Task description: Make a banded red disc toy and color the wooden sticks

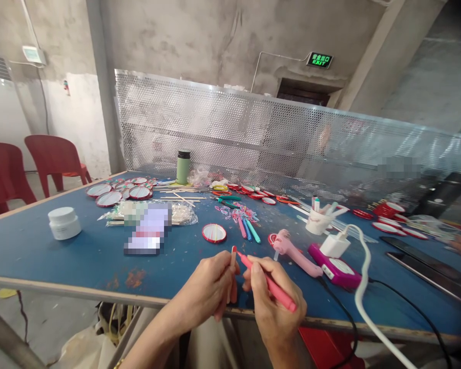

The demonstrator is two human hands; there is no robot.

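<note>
The bench [34, 256] is deep blue with a pale tan edge, blotched rusty red at 8 o'clock. At 6 o'clock the pale tan stick [233, 259] has a bright red tip; the marker [277, 291], at 5, is coral pink. At 7, a whitish disc [214, 233] is rimmed red. At 4, the glue gun [297, 256] is pastel pink and the box [340, 269] magenta-purple with a white face. The jar [64, 224] at 9 is white. Small round holes pattern the silvery panel [215, 118] across 12.

Blue table [61, 266] with white jar [65, 224], green bottle [183, 167], pink glue gun [297, 254].
</note>
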